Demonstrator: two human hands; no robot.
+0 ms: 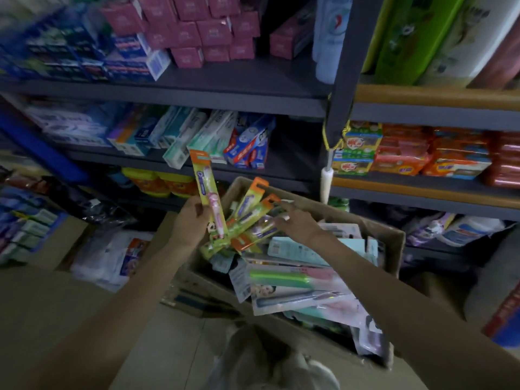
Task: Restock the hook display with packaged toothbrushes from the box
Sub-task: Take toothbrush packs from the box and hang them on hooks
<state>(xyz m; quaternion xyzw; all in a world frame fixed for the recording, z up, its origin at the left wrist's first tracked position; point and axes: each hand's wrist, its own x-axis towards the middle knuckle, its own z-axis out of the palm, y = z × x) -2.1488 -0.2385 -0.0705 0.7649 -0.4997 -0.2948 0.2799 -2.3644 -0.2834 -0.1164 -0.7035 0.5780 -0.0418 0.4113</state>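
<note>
An open cardboard box [391, 237] stands in front of me, filled with several packaged toothbrushes. My left hand [191, 220] grips a yellow-green pack with an orange top and a pink toothbrush [206, 190], held upright above the box's left corner. More yellow-green packs [253, 209] lean against the far side of the box. My right hand [295, 220] reaches over them with fingers stretched out, touching the packs. Larger flat packs with green and dark brushes [292, 288] lie in the near half of the box. No hook display is in view.
Dark metal shelves [197, 94] rise behind the box, holding pink cartons [202, 32], toothpaste boxes [197, 133] and orange soap packs [422, 156]. A white-tipped rod [327, 181] hangs by the shelf post. Bagged goods [112, 257] lie on the floor at the left.
</note>
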